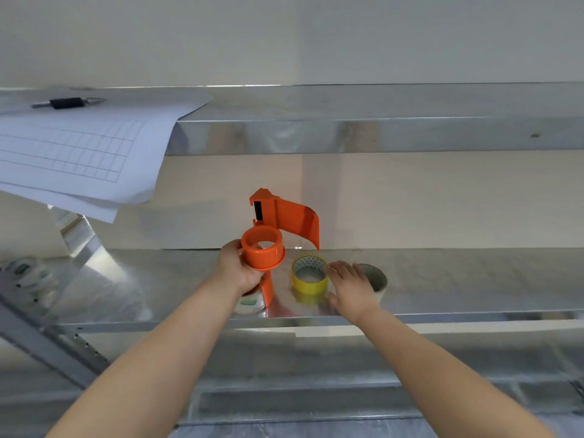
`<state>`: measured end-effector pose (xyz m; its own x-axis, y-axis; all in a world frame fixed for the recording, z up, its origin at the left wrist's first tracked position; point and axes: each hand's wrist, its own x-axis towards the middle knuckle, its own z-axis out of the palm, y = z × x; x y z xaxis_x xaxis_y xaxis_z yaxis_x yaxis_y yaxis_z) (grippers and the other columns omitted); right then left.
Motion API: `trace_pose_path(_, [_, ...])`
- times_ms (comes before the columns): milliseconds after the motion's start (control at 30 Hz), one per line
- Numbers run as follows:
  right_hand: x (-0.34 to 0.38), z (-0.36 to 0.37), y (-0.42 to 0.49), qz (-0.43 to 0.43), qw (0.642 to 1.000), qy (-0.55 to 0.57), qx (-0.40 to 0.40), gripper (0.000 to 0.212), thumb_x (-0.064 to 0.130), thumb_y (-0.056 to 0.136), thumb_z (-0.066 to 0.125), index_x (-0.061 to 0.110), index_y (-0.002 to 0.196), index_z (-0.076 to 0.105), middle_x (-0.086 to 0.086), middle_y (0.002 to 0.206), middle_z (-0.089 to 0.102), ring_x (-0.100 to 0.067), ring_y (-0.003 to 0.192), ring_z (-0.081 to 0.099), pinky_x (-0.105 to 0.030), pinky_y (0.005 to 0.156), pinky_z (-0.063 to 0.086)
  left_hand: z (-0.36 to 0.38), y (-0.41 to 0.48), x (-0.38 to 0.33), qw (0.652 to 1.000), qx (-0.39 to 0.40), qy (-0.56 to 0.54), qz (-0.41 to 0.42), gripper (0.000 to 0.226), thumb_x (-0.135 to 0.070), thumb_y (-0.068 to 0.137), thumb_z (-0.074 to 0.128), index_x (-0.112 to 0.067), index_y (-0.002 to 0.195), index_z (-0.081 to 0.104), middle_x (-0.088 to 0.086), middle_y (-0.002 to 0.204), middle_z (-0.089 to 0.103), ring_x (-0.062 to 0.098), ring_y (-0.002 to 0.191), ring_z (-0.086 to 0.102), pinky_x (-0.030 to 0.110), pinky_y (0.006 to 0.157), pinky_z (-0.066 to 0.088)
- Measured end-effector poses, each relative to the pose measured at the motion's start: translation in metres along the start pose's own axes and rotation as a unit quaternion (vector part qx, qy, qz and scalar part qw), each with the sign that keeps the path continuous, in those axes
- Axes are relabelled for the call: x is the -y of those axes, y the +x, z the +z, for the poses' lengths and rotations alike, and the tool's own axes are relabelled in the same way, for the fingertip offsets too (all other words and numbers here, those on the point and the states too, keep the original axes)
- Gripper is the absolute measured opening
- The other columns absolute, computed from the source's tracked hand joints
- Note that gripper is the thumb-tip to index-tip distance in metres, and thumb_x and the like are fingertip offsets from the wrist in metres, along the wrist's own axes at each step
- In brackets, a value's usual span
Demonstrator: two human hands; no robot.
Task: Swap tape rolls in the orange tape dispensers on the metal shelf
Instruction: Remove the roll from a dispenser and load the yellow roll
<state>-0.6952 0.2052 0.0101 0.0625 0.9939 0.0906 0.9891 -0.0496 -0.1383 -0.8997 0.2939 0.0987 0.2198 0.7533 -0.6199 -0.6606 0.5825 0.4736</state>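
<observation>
My left hand (237, 270) grips an orange tape dispenser (278, 230) and holds it above the metal shelf (474, 295); its round hub is bare, with no roll on it. Below that hand stands a second orange dispenser (267, 289) with a white-and-green roll (251, 303), mostly hidden. A yellow tape roll (309, 279) lies flat on the shelf. My right hand (350, 287) hovers with fingers spread just right of the yellow roll, covering part of a whitish roll (376, 278).
An upper metal shelf (379, 134) carries gridded paper sheets (79, 153) overhanging its edge, with a pen (66, 102) on top. More white-and-green tape rolls (27, 271) lie at the far left. A slanted shelf upright (47, 346) runs lower left.
</observation>
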Motion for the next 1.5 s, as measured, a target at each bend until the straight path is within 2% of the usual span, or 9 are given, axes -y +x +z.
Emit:
trace_pose_path(133, [0.036,0.015,0.023,-0.021,0.997,-0.035,0.07,0.054,0.019,0.085,0.051,0.017,0.136,0.035,-0.006,0.144,0.039,-0.022,0.138,0.028,-0.038,0.118,0.01,-0.016,-0.004,-0.023,0.999,0.022,0.024,0.031,0.025,-0.014,0.094,0.037,-0.004,0.085,0.057,0.015,0.088,0.061,0.026,0.083,0.061,0.041,0.098,0.046])
trace_pose_path(267, [0.052,0.021,0.035,0.073,0.995,-0.015,0.067,0.035,0.018,0.087,0.046,0.022,0.121,0.052,-0.009,0.125,0.06,-0.028,0.117,0.052,-0.032,0.104,0.035,-0.037,-0.005,-0.045,0.998,0.029,0.026,0.049,0.031,-0.017,0.098,0.028,-0.005,0.09,0.056,0.016,0.087,0.06,0.026,0.083,0.06,0.043,0.074,0.05])
trace_pose_path(400, [0.055,0.007,0.041,0.173,0.966,0.189,-0.019,0.027,0.023,0.092,0.043,0.019,0.115,0.057,-0.015,0.115,0.064,-0.033,0.102,0.06,-0.034,0.084,0.047,-0.05,0.003,-0.057,0.996,0.0,0.002,0.091,0.034,-0.017,0.1,0.026,-0.012,0.076,0.049,0.004,0.043,0.059,0.012,0.053,0.057,0.028,0.068,0.051])
trace_pose_path(500, [0.065,-0.015,0.049,0.176,0.908,0.35,-0.151,0.021,0.019,0.09,0.052,0.009,0.105,0.062,-0.018,0.107,0.067,-0.032,0.092,0.061,-0.024,0.072,0.038,-0.048,0.009,-0.062,0.993,0.016,0.01,0.116,0.037,-0.021,0.101,0.022,-0.009,0.085,0.053,0.006,0.069,0.065,0.016,0.073,0.056,0.035,0.096,0.04])
trace_pose_path(633, [0.091,-0.052,0.055,0.107,0.858,0.444,-0.235,0.011,0.013,0.087,0.057,0.008,0.094,0.064,-0.007,0.087,0.064,-0.018,0.078,0.054,-0.002,0.058,0.035,-0.039,0.012,-0.066,0.992,0.043,0.043,0.111,0.04,-0.023,0.101,0.019,-0.008,0.117,0.052,0.012,0.109,0.06,0.025,0.105,0.057,0.041,0.097,0.044])
trace_pose_path(800, [0.131,-0.065,0.05,0.03,0.855,0.475,-0.206,0.017,0.007,0.085,0.06,0.003,0.101,0.064,-0.009,0.097,0.066,-0.016,0.087,0.056,-0.007,0.07,0.04,-0.02,0.0,-0.058,0.982,0.11,0.089,0.128,0.031,-0.011,0.096,0.031,-0.007,0.085,0.059,0.008,0.063,0.072,0.018,0.056,0.07,0.032,0.058,0.054])
trace_pose_path(1000, [0.153,-0.059,0.039,-0.023,0.871,0.455,-0.183,0.021,0.006,0.082,0.064,0.002,0.102,0.063,-0.012,0.103,0.064,-0.017,0.094,0.055,-0.019,0.084,0.043,-0.016,-0.009,-0.055,0.954,0.224,0.136,0.147,0.038,-0.031,0.094,0.034,-0.01,0.09,0.065,0.006,0.072,0.075,0.017,0.065,0.072,0.025,0.056,0.057])
trace_pose_path(1200, [0.158,-0.066,0.042,-0.033,0.875,0.449,-0.182,0.021,0.008,0.082,0.063,0.004,0.101,0.057,-0.015,0.104,0.058,-0.025,0.096,0.056,-0.04,0.087,0.05,-0.025,-0.022,-0.052,0.904,0.277,0.245,0.216,0.017,-0.006,0.082,0.05,-0.005,0.09,0.065,0.003,0.072,0.073,0.013,0.067,0.07,0.022,0.057,0.054])
trace_pose_path(1500, [0.171,-0.071,0.045,-0.018,0.865,0.466,-0.185,0.038,0.009,0.07,0.063,0.013,0.106,0.052,-0.002,0.107,0.045,-0.018,0.104,0.049,-0.032,0.09,0.048,-0.03,-0.028,-0.061,0.835,0.18,0.41,0.319,0.021,-0.008,0.077,0.071,-0.019,0.091,0.06,-0.008,0.078,0.072,0.002,0.071,0.069,0.014,0.058,0.051])
